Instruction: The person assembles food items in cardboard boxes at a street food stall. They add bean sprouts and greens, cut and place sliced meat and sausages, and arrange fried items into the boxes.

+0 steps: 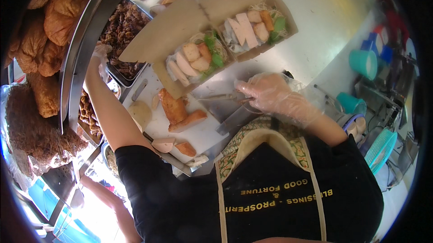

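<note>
My right hand (273, 92), in a clear plastic glove, is closed around a thin metal tool (221, 96) pointing left; its kind is not clear. My left hand (103, 52), also gloved, reaches to the edge of a metal tray of dark brown shredded food (122, 31); its fingers are hard to make out. Two open cardboard boxes stand side by side beyond my hands. The left box (173, 85) and right box (288, 15) hold pale sliced sausage, fried pieces, green leaves and noodles. Browned pieces (173, 110) lie on a white cutting board (155, 123).
A curved metal rail (74, 62) runs along the left, with fried dough pieces (63, 13) and a plastic bag of brown shreds (36, 130) behind it. Teal cups (363, 64) and a teal basket (381, 150) stand at right. Another person's arm (110, 202) shows at lower left.
</note>
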